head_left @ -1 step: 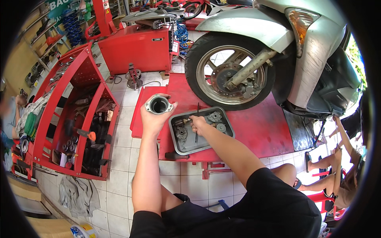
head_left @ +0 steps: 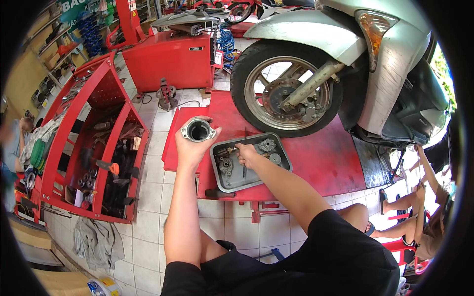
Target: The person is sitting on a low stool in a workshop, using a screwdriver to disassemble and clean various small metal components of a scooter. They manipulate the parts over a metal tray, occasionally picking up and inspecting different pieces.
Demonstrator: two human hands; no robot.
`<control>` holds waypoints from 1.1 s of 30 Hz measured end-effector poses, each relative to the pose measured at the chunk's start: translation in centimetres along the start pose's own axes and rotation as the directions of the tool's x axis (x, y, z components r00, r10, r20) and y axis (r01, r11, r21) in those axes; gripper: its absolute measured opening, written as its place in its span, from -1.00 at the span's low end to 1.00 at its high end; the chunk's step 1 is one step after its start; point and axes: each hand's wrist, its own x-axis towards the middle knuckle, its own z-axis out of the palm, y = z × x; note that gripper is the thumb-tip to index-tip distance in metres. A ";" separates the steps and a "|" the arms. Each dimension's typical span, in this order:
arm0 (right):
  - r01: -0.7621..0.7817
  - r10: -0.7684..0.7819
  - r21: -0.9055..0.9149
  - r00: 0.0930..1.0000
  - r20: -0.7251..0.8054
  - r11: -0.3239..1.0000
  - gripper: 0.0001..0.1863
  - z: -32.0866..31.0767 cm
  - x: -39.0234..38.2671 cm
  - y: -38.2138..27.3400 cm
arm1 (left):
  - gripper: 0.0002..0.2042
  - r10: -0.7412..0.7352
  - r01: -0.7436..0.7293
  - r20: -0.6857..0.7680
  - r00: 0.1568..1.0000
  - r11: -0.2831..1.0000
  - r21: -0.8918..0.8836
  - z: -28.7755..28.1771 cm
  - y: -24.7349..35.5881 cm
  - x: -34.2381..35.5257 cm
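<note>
Tube (head_left: 199, 130) in left hand (head_left: 190, 150), left of tray (head_left: 234, 183) on bench (head_left: 326, 159); right hand (head_left: 246, 155) over tray
Left fingers wrapped round tube, open end toward camera; right fingers look closed on rod (head_left: 245, 170); one-hand grip slipping could drop tube, rod swing could knock parts (head_left: 226, 166)

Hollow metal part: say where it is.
In the head view, left of centre, the hollow metal part is in the left hand, up and left of the grey tray.
</note>
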 end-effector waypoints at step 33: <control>0.832 -0.769 -0.472 0.497 0.401 0.291 -0.66 -14.9 -26.4 -9.9 | -0.56 -0.172 -0.055 0.635 0.753 0.945 0.321 10.2 -2.6 -6.2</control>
